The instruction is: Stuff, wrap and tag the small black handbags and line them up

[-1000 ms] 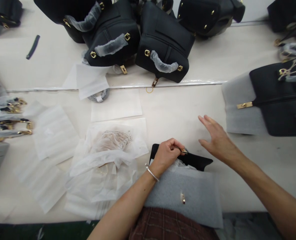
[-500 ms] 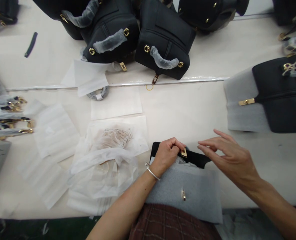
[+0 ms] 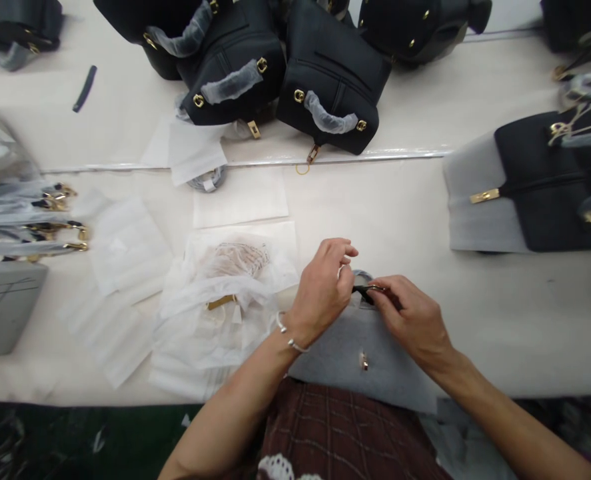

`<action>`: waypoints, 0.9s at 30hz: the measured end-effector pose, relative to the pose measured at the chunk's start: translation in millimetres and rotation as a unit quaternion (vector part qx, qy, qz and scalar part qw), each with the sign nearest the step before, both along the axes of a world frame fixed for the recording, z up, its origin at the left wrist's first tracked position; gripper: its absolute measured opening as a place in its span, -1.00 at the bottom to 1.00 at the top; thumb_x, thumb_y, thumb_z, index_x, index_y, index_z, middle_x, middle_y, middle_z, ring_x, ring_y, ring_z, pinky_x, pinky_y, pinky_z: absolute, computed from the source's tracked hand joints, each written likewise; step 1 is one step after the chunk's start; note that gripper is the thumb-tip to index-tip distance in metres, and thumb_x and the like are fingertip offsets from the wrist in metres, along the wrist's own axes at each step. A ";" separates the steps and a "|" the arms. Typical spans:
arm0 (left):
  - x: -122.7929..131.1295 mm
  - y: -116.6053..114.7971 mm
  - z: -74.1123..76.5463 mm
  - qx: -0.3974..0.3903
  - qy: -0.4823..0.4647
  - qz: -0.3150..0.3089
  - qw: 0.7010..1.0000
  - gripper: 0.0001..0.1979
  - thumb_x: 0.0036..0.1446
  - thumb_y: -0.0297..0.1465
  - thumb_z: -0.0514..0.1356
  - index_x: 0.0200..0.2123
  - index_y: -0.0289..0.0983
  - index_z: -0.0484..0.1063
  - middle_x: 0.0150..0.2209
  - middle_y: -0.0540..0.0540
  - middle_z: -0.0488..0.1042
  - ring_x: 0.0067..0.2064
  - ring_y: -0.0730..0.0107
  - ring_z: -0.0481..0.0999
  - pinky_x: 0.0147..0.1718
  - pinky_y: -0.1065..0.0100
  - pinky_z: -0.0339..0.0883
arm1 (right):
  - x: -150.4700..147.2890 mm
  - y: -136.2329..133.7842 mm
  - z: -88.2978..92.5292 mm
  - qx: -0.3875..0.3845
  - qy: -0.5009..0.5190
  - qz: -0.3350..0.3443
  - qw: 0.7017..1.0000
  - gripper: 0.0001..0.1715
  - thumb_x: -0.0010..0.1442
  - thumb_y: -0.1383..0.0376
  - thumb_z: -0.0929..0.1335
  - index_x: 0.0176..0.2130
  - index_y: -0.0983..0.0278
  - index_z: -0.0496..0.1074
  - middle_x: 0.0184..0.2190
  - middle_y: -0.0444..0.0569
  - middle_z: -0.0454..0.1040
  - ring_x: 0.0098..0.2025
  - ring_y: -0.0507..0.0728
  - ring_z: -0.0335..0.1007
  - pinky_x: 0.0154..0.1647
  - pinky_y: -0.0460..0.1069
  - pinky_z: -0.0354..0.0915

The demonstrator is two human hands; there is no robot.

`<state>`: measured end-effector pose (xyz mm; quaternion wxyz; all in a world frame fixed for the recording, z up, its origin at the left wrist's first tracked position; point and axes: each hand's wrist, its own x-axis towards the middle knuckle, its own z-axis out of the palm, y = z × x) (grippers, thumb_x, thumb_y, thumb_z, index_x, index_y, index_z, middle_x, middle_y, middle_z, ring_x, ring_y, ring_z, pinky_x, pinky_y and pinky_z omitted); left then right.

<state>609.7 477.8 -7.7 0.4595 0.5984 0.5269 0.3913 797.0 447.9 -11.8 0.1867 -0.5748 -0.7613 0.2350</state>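
Observation:
A handbag wrapped in grey paper (image 3: 325,340) rests on the table edge against my lap, a small gold turn-lock (image 3: 364,361) showing on its front. Above it, my right hand (image 3: 410,313) pinches the bag's black clasp strap (image 3: 360,289), which is seen edge-on with a thin metallic edge. My left hand (image 3: 325,283) is at the strap's left end, fingers curled and closed; what they grip, if anything, is hidden. A film-wrapped handle (image 3: 362,274) shows just behind the strap. The bag's black top is mostly covered by my hands.
Black handbags (image 3: 332,73) with film-wrapped handles lie along the back. Another black handbag (image 3: 540,180) is on grey paper at the right. White wrapping (image 3: 215,287) and thin sheets (image 3: 128,247) are at the left, near gold-ended straps (image 3: 60,227) and a grey box (image 3: 8,307).
My right hand, previously open and apart, has moved left and closed on the clasp strap. My left hand has lifted off the gold clasp plate and curled. The view has shifted slightly.

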 end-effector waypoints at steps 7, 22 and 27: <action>-16.3 -72.4 6.6 0.119 0.130 -0.233 0.956 -0.81 0.33 -0.48 0.03 -0.07 -0.29 0.40 -0.06 -0.14 0.52 -0.02 0.29 0.46 0.03 0.26 0.35 | 3.2 -4.1 -14.1 -0.117 0.108 -0.099 0.982 -0.81 0.32 0.15 0.29 -0.18 0.19 0.42 -0.30 -0.08 0.51 -0.37 0.10 0.50 -0.29 0.02 0.41; -5.8 -86.2 -44.4 0.206 0.221 -0.324 0.897 -0.50 0.27 0.06 0.06 -0.02 -0.21 0.42 0.02 -0.15 0.48 0.16 0.11 0.33 0.22 0.05 0.03 | -2.0 -5.6 36.1 -0.052 -0.054 0.111 0.991 -0.84 0.31 0.36 0.28 -0.22 0.22 0.47 -0.34 -0.11 0.54 -0.31 0.07 0.47 -0.26 -0.04 0.30; -5.7 -87.6 -54.4 0.224 0.242 -0.331 0.884 -0.57 0.27 0.02 0.10 -0.04 -0.18 0.42 -0.02 -0.11 0.47 0.05 0.14 0.37 0.06 0.08 0.11 | -15.0 -40.2 38.7 0.008 -0.077 0.119 0.990 -0.79 0.33 0.40 0.23 -0.22 0.23 0.44 -0.32 -0.08 0.51 -0.28 0.10 0.47 -0.25 -0.01 0.31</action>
